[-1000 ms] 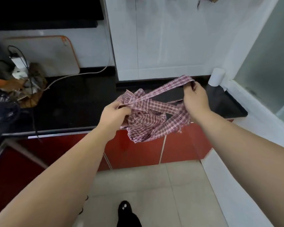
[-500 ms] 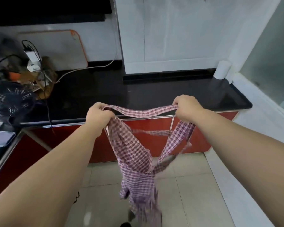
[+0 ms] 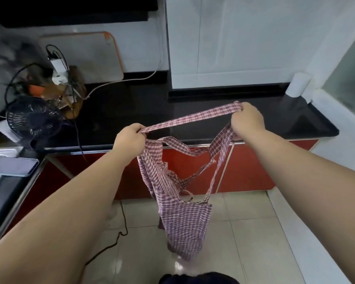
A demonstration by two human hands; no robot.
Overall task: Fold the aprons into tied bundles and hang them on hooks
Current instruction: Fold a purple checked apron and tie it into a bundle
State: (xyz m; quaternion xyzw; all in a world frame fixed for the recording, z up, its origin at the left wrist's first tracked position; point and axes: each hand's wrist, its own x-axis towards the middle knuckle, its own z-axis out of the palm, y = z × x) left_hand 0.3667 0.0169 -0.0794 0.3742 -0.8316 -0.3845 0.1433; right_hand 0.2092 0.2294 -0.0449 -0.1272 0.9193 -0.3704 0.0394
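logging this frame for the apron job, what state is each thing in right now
apron: unfolded, hanging loose below the hands, not bundled
strap: pulled taut between both hands
left hand: grips one end of the strap
right hand: grips the other end, held higher
fan: upright on the counter, spinning or not cannot be told
cutting board: leaning against the wall
white roll: standing upright

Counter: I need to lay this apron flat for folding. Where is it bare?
The black counter is bare from the white cable across to the paper roll, in front of the white cabinet. The left end is crowded: fan, charger and wires.
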